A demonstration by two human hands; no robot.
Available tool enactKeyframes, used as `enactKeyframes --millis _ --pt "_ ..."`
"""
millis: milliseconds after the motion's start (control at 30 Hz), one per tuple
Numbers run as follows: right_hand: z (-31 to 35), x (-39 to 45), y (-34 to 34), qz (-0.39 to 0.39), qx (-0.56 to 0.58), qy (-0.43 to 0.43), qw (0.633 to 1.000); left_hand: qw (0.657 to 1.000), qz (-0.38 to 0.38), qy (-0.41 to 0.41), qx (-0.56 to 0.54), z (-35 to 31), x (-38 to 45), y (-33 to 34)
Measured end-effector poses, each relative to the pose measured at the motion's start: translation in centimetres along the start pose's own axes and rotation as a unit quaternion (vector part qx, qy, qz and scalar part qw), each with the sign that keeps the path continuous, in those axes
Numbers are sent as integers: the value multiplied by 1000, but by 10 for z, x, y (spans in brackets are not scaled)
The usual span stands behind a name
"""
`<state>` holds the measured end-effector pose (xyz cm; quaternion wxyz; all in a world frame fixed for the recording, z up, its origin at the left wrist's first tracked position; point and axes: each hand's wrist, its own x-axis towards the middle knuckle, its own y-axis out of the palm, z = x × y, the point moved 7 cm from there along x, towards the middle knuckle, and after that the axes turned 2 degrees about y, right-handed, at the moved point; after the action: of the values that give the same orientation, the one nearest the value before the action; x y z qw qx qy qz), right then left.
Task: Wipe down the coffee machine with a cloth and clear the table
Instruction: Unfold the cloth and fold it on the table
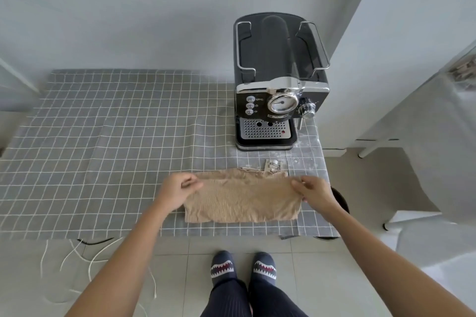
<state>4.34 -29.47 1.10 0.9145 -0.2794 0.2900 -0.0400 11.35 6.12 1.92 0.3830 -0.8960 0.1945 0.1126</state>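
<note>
— While the cloth [242, 198] lies flat on the table, who has hold of it?

— Both hands do. It is a tan ribbed cloth, spread near the front edge of the table [108, 141], on a grey tablecloth with a white grid. The left hand [177, 189] pinches its upper left corner between thumb and fingers, closed on the fabric. The right hand [313, 192] pinches the upper right corner the same way, and that edge is lifted slightly off the table.

— And the coffee machine?

— The coffee machine [275, 85] stands upright behind the cloth, toward the back right corner of the table, apart from both hands. It is black with chrome trim, a round gauge on the front, three small buttons to the left of the gauge and a knob to the right. A perforated metal drip tray sits at its base.

— Anything between the two?

— A small paper tag [273, 164] lies just beyond the cloth's far edge; it may be attached to the cloth, but I cannot tell. Pale dust or powder marks the tablecloth around the machine's base.

— Further out?

— White cords [77, 257] trail over the tiled floor at the left, and the person's feet in patterned slippers [243, 266] stand below the table's front edge.
</note>
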Motion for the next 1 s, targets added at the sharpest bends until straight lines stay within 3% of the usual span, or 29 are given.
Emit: enactKeyframes --millis 100,200,367,467,633,767,867,1000 --pt "-10 23 8 -15 -88 78 993 995 -71 -30 66 -11 36 8" --pt "-34 14 23 0 -161 178 971 987 -40 21 153 -45 58 51" --pt "-58 -14 43 -24 -119 211 970 957 56 192 208 -120 79 156" --pt "-66 -16 47 -59 -53 224 971 948 101 199 226 -139 91 195" --pt "-77 -21 51 -111 62 265 956 934 67 205 284 -151 103 200" --pt "-75 -24 54 -130 89 284 946 928 137 218 268 -157 105 181" --pt "-55 -32 51 -140 113 250 951 922 190 242 237 -161 102 145" --pt "10 -53 63 -123 85 95 984 919 182 264 229 -151 90 80"
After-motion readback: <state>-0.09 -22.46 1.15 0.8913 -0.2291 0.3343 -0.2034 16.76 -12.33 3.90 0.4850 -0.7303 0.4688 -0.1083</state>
